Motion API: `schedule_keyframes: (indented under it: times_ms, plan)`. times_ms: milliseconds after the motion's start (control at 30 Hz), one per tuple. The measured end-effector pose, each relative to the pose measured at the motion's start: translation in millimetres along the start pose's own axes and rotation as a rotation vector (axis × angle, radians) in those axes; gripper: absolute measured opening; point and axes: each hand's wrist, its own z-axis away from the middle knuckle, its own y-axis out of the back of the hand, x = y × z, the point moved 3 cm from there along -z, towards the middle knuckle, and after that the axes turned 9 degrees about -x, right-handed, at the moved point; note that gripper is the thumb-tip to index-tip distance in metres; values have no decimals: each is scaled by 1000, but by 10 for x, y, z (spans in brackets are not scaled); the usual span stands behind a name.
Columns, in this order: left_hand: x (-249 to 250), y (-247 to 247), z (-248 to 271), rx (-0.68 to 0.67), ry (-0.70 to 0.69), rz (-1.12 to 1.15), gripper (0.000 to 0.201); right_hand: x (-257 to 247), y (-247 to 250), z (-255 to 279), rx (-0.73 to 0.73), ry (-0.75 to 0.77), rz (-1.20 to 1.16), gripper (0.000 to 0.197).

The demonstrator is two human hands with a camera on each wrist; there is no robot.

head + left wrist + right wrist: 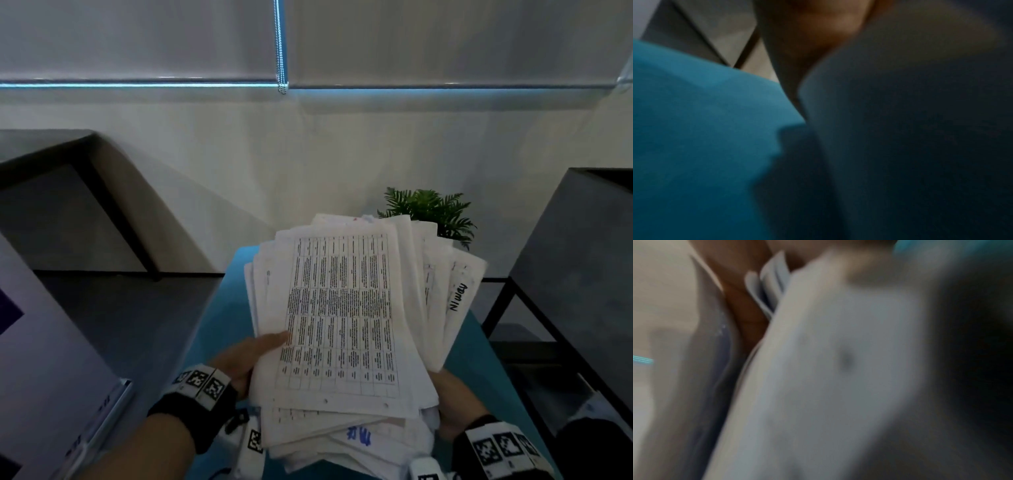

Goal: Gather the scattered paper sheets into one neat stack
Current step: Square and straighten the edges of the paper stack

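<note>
A thick, uneven bundle of white paper sheets (pixel 346 315) is lifted above the blue table (pixel 219 329), its edges fanned out; the top sheet carries a printed grid of text. My left hand (pixel 246 359) grips the bundle's left side, thumb lying on the top sheet. My right hand (pixel 452 401) holds the lower right side from underneath, its fingers hidden by the paper. In the left wrist view the sheets (pixel 900 129) fill the right half as a dark blur. In the right wrist view the paper (pixel 828 369) shows blurred, with several sheet edges beside my palm.
A small green plant (pixel 428 209) stands at the table's far end behind the sheets. A dark table (pixel 582 260) stands to the right and another dark desk (pixel 51 192) to the left. A grey panel (pixel 44 359) lies at lower left.
</note>
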Motion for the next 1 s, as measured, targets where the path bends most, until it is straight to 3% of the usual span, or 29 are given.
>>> schedule_keyframes:
  times_ms: [67, 133, 200, 267, 367, 467, 567, 700, 767, 867, 933, 1000]
  plan:
    - [-1, -53, 45, -80, -34, -34, 90, -32, -61, 23, -64, -42, 50, 65]
    - [21, -39, 48, -47, -105, -90, 94, -96, -85, 35, -103, -65, 78, 81]
    - [25, -19, 47, -26, -149, -115, 98, -200, -50, 21, -115, -27, -4, 72]
    - [15, -20, 43, -29, -183, -130, 97, -338, -44, -11, -140, 28, -84, 82]
    - [0, -49, 30, -27, -239, -149, 94, -429, -97, -118, -115, 114, 126, 103]
    - [-3, -31, -22, -6, -253, -151, 98, -450, -145, -228, 75, 203, 246, 73]
    - [27, 1, -104, 43, -253, -94, 96, -454, -159, -363, 166, 214, 308, 54]
    - [129, 29, -182, 151, -358, -38, 63, -617, -348, -421, 250, 201, 613, 14]
    - [180, 52, -173, 166, -426, 13, 48, -702, -410, -397, 240, 323, 569, 22]
    - [213, 78, -147, 164, -464, 46, 38, -676, -335, -340, 188, 473, 469, 55]
    - [183, 70, -151, 136, -463, 21, 51, -558, -257, -432, 188, 369, 474, 62]
    - [125, 46, -165, 114, -438, 41, 74, -468, -217, -576, 239, 203, 632, 72]
